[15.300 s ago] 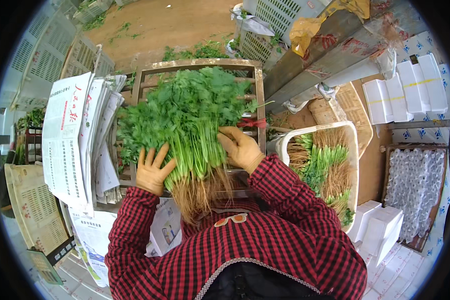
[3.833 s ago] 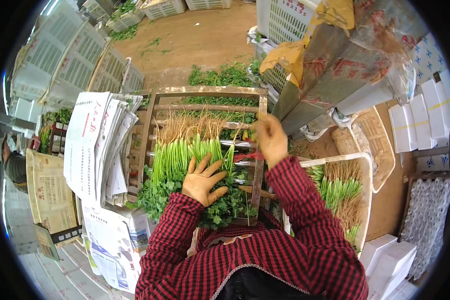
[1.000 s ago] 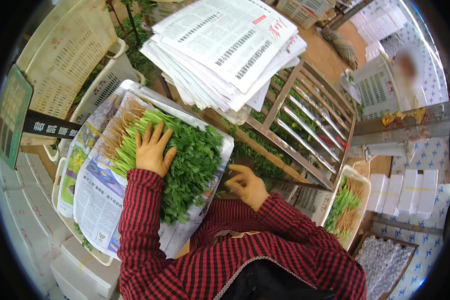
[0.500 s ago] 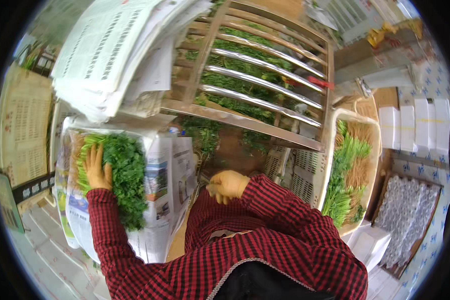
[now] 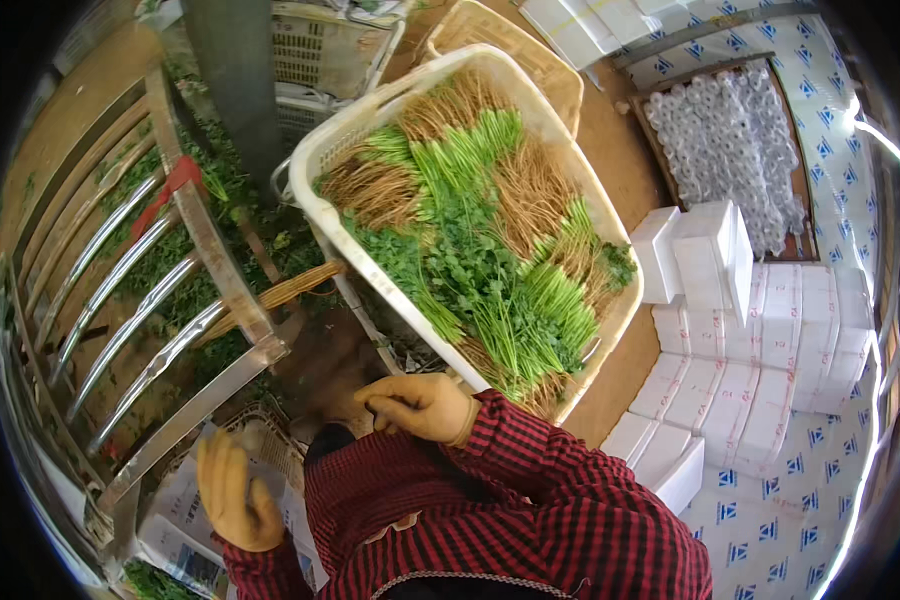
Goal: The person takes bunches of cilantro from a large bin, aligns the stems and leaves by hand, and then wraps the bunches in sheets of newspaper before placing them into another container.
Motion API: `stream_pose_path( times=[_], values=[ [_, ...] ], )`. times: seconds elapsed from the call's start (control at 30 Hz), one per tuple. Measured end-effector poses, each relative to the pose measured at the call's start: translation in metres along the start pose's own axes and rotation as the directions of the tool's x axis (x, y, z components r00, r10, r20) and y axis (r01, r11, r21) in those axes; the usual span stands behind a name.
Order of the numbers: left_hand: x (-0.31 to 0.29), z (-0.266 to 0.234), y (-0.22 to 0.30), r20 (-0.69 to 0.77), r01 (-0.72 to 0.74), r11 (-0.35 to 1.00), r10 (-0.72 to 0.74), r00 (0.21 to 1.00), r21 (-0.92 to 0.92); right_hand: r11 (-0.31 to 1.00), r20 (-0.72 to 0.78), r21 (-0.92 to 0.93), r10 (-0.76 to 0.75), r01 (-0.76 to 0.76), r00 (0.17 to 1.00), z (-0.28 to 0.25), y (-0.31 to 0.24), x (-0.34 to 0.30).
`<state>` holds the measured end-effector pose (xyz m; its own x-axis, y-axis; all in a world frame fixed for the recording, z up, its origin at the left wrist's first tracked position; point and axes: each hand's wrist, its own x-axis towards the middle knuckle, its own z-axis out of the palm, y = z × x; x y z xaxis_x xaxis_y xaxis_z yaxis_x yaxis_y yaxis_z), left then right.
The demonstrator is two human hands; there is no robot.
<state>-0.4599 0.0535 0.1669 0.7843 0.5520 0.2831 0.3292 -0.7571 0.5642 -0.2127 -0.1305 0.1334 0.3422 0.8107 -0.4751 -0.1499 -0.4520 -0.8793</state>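
My left hand [image 5: 235, 495], in a yellow glove, is raised at the lower left with its fingers stretched up and its thumb apart, holding nothing. Below it lies printed newspaper [image 5: 175, 540]. In the middle, my right hand [image 5: 425, 408], gloved alike, is closed with curled fingers; whatever may be inside them is hidden. It is just left of the near rim of a large cream plastic crate [image 5: 320, 205]. Bunches of coriander [image 5: 470, 250] with green stems and long brown roots fill that crate. More coriander [image 5: 155, 580] shows at the lower left edge.
A metal rack [image 5: 205, 240] with shiny bars stands at the left, with loose greens beneath and a red strip tied on. White boxes [image 5: 740, 390] are stacked at the right. Behind them, a tray [image 5: 725, 150] holds clear plastic-wrapped items. Another crate [image 5: 330, 55] stands at the back.
My view has swung right toward the large crate. My left hand has come off the coriander on the newspaper and is now raised. My right hand stays closed.
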Motion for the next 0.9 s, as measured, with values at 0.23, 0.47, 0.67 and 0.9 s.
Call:
stream_pose_path(
  times=[0.23, 0.47, 0.67, 0.9],
  values=[
    [0.1, 0.184, 0.141, 0.616, 0.523, 0.57, -0.036, 0.787, -0.634, 0.973, -0.875, 0.033, 0.139, -0.229, 0.465, -0.201, 0.124, -0.095],
    [0.109, 0.284, 0.155, 0.608, 0.233, 0.845, 0.131, 0.783, -0.482, 0.545, -0.666, -0.475, 0.291, -0.691, 0.687, -0.158, 0.113, -0.12],
    [0.119, 0.292, 0.146, 0.557, 0.288, 0.806, 0.061, 0.828, -0.517, 0.567, -0.715, -0.415, 0.279, -0.711, 0.64, -0.155, 0.132, -0.116],
    [0.07, 0.26, 0.148, 0.572, -0.053, 0.753, 0.541, 0.616, -0.656, 0.893, -0.769, 0.131, 0.366, -0.431, 0.524, -0.17, 0.166, -0.129]
  ],
)
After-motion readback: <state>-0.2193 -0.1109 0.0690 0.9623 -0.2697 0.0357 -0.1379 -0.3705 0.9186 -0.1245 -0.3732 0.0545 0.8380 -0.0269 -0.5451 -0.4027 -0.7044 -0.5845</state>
